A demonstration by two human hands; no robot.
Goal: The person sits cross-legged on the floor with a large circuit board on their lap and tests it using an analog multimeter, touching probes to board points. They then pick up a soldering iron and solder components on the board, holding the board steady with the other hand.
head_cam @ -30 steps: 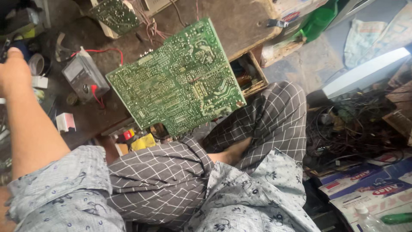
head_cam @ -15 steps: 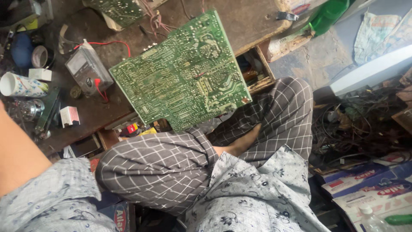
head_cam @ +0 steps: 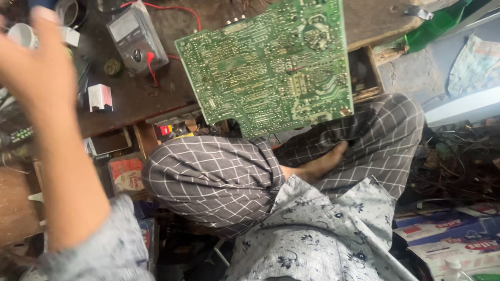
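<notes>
My left hand (head_cam: 32,67) is raised at the upper left over the dark workbench (head_cam: 136,101), blurred by motion, so its grip is unclear. It is nearest a white cup (head_cam: 20,34) and a roll of tape (head_cam: 66,9). A large green circuit board (head_cam: 271,67) lies solder side up, jutting over the bench edge above my checked-trousered knee (head_cam: 219,177). A grey multimeter (head_cam: 136,41) with red leads sits just left of the board. My right hand is out of sight.
A small white box (head_cam: 100,97) lies on the bench. An open wooden drawer (head_cam: 364,73) shows behind the board. A bare foot (head_cam: 319,162) rests between my legs. Tangled wires (head_cam: 458,161) and printed cartons (head_cam: 448,234) fill the right side.
My left arm has swung up into view at the left, over the bench. The view has shifted closer, so the board and multimeter look larger.
</notes>
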